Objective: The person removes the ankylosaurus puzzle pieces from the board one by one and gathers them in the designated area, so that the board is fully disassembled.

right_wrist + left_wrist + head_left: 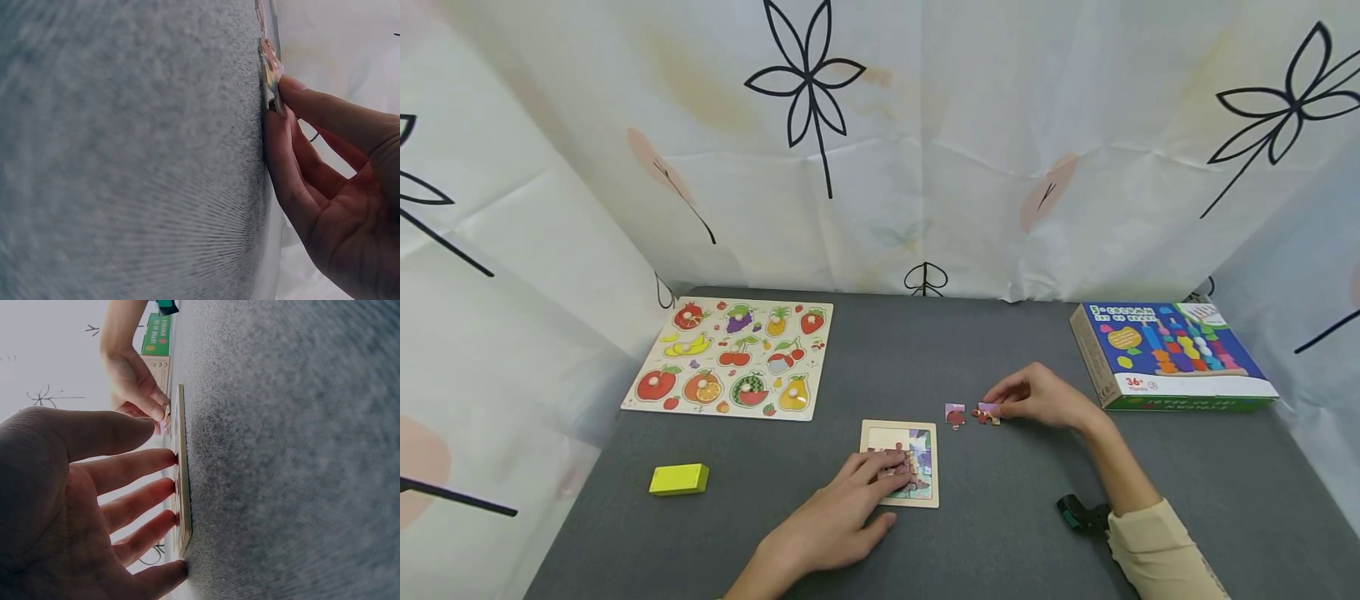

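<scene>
My left hand (pixel 850 512) rests its extended fingertips on a small wooden jigsaw puzzle (pixel 923 493) in a pale frame, covering part of its picture. In the left wrist view the fingers (pixel 134 509) reach the puzzle's edge-on frame (pixel 183 519), thumb held apart. To the right, my right hand (pixel 1043 398) pinches a jigsaw piece (pixel 987 413) between thumb and forefinger, close over the table. The right wrist view shows that colourful piece (pixel 272 69) tilted at the fingertips. A second jigsaw piece (pixel 955 415) lies between the held one and the frame.
A fruit peg board (pixel 781 358) lies at the back left, with a yellow block (pixel 679 479) in front of it. At the back right sits a boxed toy (pixel 1176 354). A black strap device (pixel 1081 512) is at the right wrist. Patterned curtains (pixel 970 150) enclose the grey table.
</scene>
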`<state>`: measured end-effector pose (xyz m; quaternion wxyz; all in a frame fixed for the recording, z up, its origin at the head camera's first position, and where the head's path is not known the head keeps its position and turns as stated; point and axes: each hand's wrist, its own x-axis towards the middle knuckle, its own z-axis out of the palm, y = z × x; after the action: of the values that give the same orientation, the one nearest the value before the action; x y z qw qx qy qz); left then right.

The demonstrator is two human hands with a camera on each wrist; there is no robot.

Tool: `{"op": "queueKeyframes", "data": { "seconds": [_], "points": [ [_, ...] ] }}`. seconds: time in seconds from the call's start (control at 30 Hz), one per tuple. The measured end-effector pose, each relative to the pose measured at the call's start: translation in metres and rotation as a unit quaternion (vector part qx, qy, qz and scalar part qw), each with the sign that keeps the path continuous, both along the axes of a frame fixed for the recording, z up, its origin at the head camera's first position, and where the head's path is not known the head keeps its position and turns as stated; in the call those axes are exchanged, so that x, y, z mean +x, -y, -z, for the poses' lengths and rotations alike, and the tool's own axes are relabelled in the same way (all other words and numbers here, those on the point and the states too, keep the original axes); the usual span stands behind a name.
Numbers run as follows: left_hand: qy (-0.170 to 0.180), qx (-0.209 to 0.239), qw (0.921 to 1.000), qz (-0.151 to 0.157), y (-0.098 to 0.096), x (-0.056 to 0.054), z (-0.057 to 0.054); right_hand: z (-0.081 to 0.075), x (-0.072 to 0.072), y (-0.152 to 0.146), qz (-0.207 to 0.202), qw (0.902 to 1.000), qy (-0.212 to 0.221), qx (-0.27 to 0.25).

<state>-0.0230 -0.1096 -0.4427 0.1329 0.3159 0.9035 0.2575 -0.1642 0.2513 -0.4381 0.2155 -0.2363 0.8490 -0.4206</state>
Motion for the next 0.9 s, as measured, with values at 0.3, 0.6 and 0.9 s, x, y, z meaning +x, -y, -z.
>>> {"op": "queueKeyframes", "data": {
  "seconds": [0.3, 0.6, 0.9],
  "points": [
    [-0.007, 0.003, 1.0, 0.0, 0.0, 0.001, 0.001, -0.008, 0.001, -0.001, 0.01, 0.9996, -0.021, 0.013],
    [-0.002, 0.004, 1.0, -0.002, 0.0, 0.0, 0.001, -0.008, 0.005, 0.004, 0.011, 0.9998, -0.006, -0.014],
    [0.006, -0.001, 1.0, 0.0, -0.001, -0.001, 0.0, -0.004, 0.01, 0.017, -0.014, 0.9989, -0.007, -0.044]
  ]
}}
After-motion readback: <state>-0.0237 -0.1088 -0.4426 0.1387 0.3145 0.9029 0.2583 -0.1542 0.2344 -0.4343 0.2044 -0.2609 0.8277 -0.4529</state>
